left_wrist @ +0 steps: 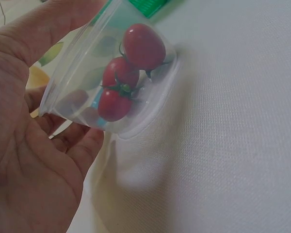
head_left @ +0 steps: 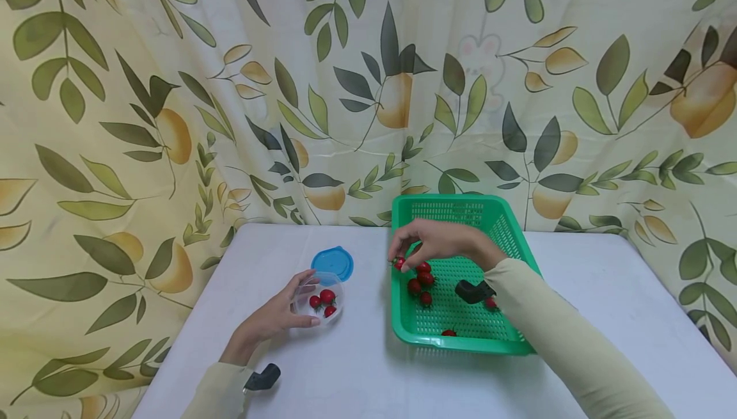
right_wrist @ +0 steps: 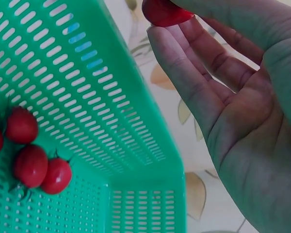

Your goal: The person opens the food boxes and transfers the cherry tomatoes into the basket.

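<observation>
My left hand grips a clear plastic cup by its sides, thumb on one side and fingers on the other. Three cherry tomatoes lie inside the cup, which stands on the white cloth. Above the left rim of the green basket, my right hand pinches one cherry tomato between thumb and fingertips. Several more cherry tomatoes lie in the basket beneath that hand. The right forearm covers part of the basket's right side.
A round blue lid lies flat behind the cup. The white-covered table runs back to a leaf-patterned curtain. The basket's raised left wall stands between its tomatoes and the cup.
</observation>
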Demonstrator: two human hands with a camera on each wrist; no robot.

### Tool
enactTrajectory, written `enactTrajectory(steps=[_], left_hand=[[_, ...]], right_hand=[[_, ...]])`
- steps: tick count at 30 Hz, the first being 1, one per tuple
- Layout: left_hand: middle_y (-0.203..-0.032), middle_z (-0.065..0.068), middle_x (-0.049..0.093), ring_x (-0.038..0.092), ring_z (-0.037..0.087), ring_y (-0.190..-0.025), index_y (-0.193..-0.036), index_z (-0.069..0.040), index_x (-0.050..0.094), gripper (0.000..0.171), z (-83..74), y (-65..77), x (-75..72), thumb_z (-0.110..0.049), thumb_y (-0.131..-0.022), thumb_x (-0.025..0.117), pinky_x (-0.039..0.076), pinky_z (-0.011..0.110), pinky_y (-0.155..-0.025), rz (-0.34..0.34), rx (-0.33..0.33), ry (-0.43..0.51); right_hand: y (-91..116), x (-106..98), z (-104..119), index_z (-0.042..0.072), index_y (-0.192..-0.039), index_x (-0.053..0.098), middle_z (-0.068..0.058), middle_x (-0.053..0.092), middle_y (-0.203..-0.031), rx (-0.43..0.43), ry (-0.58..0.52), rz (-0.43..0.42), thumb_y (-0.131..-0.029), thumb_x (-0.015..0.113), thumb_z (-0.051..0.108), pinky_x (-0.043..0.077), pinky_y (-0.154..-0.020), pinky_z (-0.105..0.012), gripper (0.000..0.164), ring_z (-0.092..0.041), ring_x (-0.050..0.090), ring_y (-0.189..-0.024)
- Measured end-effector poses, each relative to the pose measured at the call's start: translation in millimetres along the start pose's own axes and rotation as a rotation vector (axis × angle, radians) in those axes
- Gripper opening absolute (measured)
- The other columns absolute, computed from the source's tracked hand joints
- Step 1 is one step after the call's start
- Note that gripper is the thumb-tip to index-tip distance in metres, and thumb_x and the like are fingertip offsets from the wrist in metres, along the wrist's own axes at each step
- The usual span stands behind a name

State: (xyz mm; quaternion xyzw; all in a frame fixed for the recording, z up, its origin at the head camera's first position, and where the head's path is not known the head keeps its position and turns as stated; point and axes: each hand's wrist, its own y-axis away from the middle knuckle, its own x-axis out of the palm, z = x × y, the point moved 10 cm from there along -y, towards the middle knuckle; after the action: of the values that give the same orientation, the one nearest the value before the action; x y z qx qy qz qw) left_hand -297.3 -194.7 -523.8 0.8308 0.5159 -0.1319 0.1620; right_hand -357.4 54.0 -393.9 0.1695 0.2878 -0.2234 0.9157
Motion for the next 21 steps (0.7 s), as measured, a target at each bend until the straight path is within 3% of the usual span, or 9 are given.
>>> enactTrajectory(steps=[8, 14, 21], left_hand=[[-0.162, 0.01, 0.034, 0.026, 0.038, -0.152, -0.16, -0.02, 0.019, 0.099, -1.4, 0.3, 0.4, -0.025, -0.085, 0.083, 0.02, 0.077, -0.112, 0.01, 0.011, -0.015], [-0.162, 0.008, 0.035, 0.027, 0.036, -0.151, -0.16, -0.023, 0.019, 0.099, 0.2, -0.1, 0.6, -0.026, -0.085, 0.084, 0.021, 0.077, -0.112, 0.007, 0.005, -0.011], [-0.161, 0.01, 0.035, 0.027, 0.038, -0.151, -0.16, -0.019, 0.019, 0.099, -1.7, -0.2, 0.7, -0.024, -0.085, 0.083, 0.02, 0.078, -0.111, 0.006, 0.013, -0.021]], right_hand=[[12, -6, -10, 0.014, -0.112, 0.074, 0.001, 0.072, -0.108, 0.008, -0.028, -0.026, -0.089, 0.079, 0.017, 0.054, -0.092, -0.043, 0.023, -0.023, 0.064, -0.106], [23, -10, -17, 0.02, -0.109, 0.073, 0.0, 0.07, -0.109, -0.005, -0.029, -0.038, -0.089, 0.079, 0.016, 0.056, -0.09, -0.04, 0.021, -0.023, 0.065, -0.106], [34, -15, -26, 0.017, -0.111, 0.072, -0.008, 0.069, -0.113, -0.018, -0.031, -0.048, -0.091, 0.076, 0.012, 0.056, -0.09, -0.041, 0.022, -0.026, 0.063, -0.107]])
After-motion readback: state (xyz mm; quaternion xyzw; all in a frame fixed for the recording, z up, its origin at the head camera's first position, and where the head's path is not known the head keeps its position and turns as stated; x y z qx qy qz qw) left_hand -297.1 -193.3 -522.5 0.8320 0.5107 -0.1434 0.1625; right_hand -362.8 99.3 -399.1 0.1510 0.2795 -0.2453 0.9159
